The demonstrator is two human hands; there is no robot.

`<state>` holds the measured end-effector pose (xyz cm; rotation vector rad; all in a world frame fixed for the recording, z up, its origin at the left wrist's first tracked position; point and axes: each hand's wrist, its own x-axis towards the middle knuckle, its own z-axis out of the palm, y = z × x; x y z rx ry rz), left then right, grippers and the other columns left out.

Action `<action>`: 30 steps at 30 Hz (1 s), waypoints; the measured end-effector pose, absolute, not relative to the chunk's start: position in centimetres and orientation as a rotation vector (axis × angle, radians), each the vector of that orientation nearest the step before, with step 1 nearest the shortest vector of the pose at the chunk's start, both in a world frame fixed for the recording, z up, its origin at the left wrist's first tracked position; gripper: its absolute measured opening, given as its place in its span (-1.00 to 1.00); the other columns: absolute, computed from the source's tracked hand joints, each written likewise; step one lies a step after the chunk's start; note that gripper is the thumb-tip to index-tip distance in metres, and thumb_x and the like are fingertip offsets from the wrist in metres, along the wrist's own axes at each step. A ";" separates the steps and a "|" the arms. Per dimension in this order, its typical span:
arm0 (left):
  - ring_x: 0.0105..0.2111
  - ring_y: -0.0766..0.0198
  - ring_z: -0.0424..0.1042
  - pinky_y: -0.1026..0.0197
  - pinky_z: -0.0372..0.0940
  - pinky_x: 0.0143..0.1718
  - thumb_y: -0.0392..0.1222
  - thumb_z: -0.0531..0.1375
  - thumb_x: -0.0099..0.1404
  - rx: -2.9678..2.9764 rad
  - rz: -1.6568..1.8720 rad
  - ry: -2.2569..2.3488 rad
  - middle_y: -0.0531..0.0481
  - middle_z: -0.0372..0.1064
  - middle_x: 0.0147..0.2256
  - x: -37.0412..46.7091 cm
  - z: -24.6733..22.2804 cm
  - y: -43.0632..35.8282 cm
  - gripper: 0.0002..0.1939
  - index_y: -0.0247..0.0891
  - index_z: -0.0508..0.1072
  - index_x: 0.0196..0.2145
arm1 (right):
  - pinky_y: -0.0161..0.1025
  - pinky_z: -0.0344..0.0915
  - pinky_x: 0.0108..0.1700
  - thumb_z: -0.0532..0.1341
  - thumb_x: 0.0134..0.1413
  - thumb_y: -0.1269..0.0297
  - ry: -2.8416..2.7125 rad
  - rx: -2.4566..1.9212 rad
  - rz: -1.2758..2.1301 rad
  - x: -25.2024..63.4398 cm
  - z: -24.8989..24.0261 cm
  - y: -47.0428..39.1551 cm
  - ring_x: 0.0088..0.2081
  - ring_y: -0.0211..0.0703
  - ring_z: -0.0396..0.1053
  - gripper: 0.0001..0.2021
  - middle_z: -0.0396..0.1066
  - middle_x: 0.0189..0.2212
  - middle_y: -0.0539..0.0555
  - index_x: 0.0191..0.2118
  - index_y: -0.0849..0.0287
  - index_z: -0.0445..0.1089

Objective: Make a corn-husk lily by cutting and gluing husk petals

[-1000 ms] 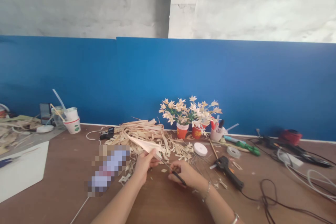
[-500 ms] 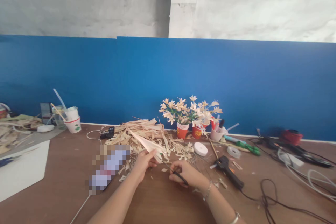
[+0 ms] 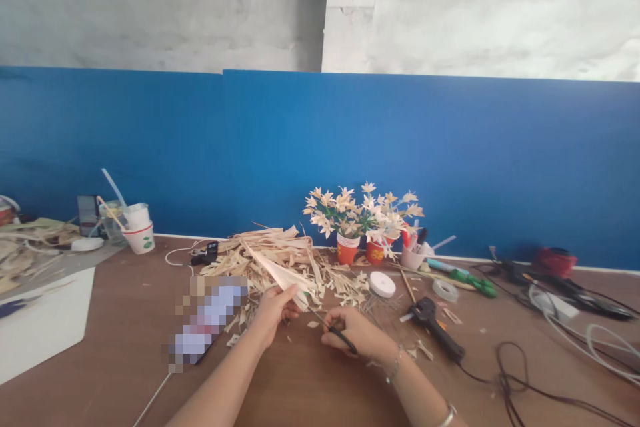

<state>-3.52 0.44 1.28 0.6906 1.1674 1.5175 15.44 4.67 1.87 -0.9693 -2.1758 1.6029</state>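
My left hand [image 3: 274, 313] pinches a pale dried husk piece [image 3: 283, 275], whose pointed end reaches up and left over the heap. To its right, my right hand [image 3: 350, 332] is closed round the black handles of scissors [image 3: 343, 339]. The blades point left toward the lower edge of the husk, close to my left fingertips; whether they touch it is hard to tell. Behind both hands lies a heap of dried husk strips [image 3: 270, 243]. Small cut scraps [image 3: 313, 324] lie on the brown table between the hands.
Pale flowers stand in red cups [image 3: 347, 250] behind the hands. A white ribbon roll [image 3: 382, 284] and a black glue gun [image 3: 437, 328] with its cable are at the right. A phone, blurred out [image 3: 207, 323], lies left. White cups [image 3: 140, 238] stand farther left.
The scissors in my right hand have shifted slightly, with the blades a little closer to the husk. My left hand and the husk have hardly moved.
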 end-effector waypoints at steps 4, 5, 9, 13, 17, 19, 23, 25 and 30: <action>-0.63 0.38 0.41 0.42 0.29 -0.65 -0.12 0.33 0.00 0.663 1.548 1.138 -0.06 0.47 -0.55 -3.5 1.1 0.6 -0.72 -0.40 0.44 -0.42 | -0.50 -0.10 -0.77 0.28 -0.19 0.22 -2.157 -0.966 1.602 15.4 1.7 4.7 -0.78 -0.47 0.02 -0.78 0.15 -0.80 -0.20 -0.50 0.20 0.23; -0.62 0.37 0.42 0.42 0.29 -0.65 -0.12 0.33 0.00 0.660 1.553 1.136 -0.06 0.47 -0.55 -3.5 1.0 0.6 -0.72 -0.40 0.44 -0.41 | -0.50 -0.10 -0.78 0.28 -0.18 0.22 -2.149 -0.961 1.610 15.3 1.6 4.8 -0.79 -0.46 0.01 -0.78 0.14 -0.81 -0.20 -0.50 0.20 0.23; -0.62 0.35 0.43 0.41 0.29 -0.66 -0.12 0.34 -0.01 0.652 1.569 1.143 -0.06 0.47 -0.55 -3.5 0.8 0.7 -0.71 -0.40 0.44 -0.42 | -0.50 -0.10 -0.78 0.28 -0.18 0.23 -2.136 -0.949 1.623 15.3 1.4 4.9 -0.80 -0.45 0.03 -0.78 0.16 -0.82 -0.20 -0.48 0.19 0.22; -0.63 0.35 0.42 0.41 0.29 -0.67 -0.11 0.35 -0.03 0.632 1.576 1.152 -0.05 0.46 -0.57 -3.4 0.9 0.7 -0.71 -0.39 0.43 -0.44 | -0.50 -0.09 -0.78 0.29 -0.19 0.22 -2.114 -0.970 1.625 15.2 1.5 4.8 -0.80 -0.45 0.03 -0.77 0.16 -0.82 -0.20 -0.48 0.19 0.23; -0.63 0.35 0.42 0.40 0.30 -0.66 -0.12 0.35 -0.03 0.629 1.580 1.153 -0.03 0.45 -0.57 -3.2 1.0 0.7 -0.71 -0.39 0.42 -0.44 | -0.49 -0.11 -0.78 0.30 -0.19 0.20 -2.100 -0.934 1.644 15.2 1.6 4.7 -0.80 -0.46 0.02 -0.75 0.15 -0.83 -0.21 -0.49 0.19 0.23; -0.62 0.35 0.42 0.41 0.29 -0.66 -0.12 0.35 -0.03 0.628 1.580 1.147 -0.03 0.44 -0.57 -3.2 0.9 0.7 -0.70 -0.39 0.41 -0.43 | -0.49 -0.11 -0.78 0.30 -0.19 0.19 -2.099 -0.924 1.644 15.2 1.6 4.6 -0.80 -0.46 0.01 -0.75 0.14 -0.83 -0.21 -0.49 0.19 0.22; -0.63 0.35 0.42 0.41 0.29 -0.66 -0.12 0.35 -0.02 0.603 1.579 1.128 0.01 0.42 -0.60 -3.2 0.8 0.7 -0.70 -0.38 0.39 -0.43 | -0.49 -0.11 -0.78 0.30 -0.18 0.19 -2.109 -0.929 1.615 15.2 1.5 4.6 -0.80 -0.46 0.01 -0.75 0.15 -0.81 -0.20 -0.49 0.19 0.23; -0.63 0.34 0.43 0.40 0.29 -0.67 -0.13 0.35 -0.02 0.589 1.586 1.120 0.02 0.41 -0.60 -3.1 0.8 0.7 -0.71 -0.37 0.38 -0.44 | -0.49 -0.11 -0.78 0.29 -0.18 0.18 -2.102 -0.933 1.623 15.1 1.4 4.7 -0.79 -0.46 0.01 -0.76 0.14 -0.80 -0.20 -0.49 0.19 0.23; -0.62 0.33 0.43 0.41 0.29 -0.67 -0.16 0.34 -0.01 0.526 1.601 1.104 0.02 0.40 -0.62 -2.9 1.0 0.6 -0.73 -0.35 0.34 -0.48 | -0.49 -0.09 -0.76 0.29 -0.19 0.21 -2.116 -0.951 1.592 15.1 1.3 4.9 -0.77 -0.46 0.02 -0.77 0.15 -0.78 -0.19 -0.49 0.20 0.24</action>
